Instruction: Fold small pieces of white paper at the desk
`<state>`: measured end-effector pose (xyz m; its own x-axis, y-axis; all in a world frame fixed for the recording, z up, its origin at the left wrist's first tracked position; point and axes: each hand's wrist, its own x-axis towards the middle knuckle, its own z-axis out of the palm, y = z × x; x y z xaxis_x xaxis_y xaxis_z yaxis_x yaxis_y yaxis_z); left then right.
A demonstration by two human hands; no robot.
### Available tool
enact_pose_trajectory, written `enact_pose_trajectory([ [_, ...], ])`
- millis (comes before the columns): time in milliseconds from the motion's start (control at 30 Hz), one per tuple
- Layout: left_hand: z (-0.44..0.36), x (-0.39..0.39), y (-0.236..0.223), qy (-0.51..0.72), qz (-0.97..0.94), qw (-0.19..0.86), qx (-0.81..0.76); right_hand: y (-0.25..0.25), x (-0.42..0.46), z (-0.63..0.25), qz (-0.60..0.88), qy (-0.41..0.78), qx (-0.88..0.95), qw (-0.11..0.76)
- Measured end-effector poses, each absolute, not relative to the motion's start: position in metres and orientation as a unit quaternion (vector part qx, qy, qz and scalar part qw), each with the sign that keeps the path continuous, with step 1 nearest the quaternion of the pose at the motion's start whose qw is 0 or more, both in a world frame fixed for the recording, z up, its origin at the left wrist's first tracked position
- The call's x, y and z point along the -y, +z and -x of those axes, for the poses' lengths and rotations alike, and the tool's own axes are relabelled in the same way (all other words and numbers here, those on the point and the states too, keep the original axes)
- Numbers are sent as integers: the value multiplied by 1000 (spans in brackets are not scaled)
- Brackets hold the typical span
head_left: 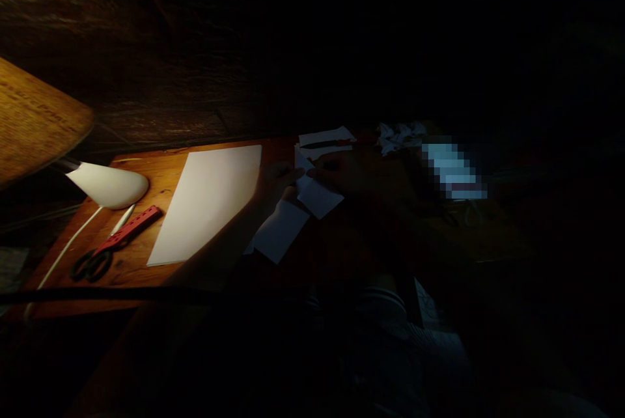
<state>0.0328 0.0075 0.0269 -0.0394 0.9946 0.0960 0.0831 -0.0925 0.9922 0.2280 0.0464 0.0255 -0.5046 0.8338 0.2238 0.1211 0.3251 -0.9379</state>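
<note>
The scene is very dark. My left hand (277,182) and my right hand (336,174) meet over a small piece of white paper (319,198) on a wooden table (131,262). Both hands seem to pinch the paper's upper edge, fingers closed on it. Another small white piece (279,230) lies just below my left wrist. A large white sheet (208,202) lies flat to the left of my hands.
A white lamp (107,185) with its cord lights the table's left end. Beside it lie a red ruler (131,228), black-handled scissors (92,263) and a white pen. More paper scraps (326,138) and crumpled paper (400,135) lie at the back.
</note>
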Motion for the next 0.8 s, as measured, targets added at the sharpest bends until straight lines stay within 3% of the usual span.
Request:
enact_pose_trajectory([
  [500, -26, -13, 20, 534, -511, 444, -507, 20, -48, -229, 348, 552, 651, 388],
  [800, -31, -9, 26, 512, -528, 449, -508, 20, -50, -228, 327, 482, 717, 384],
])
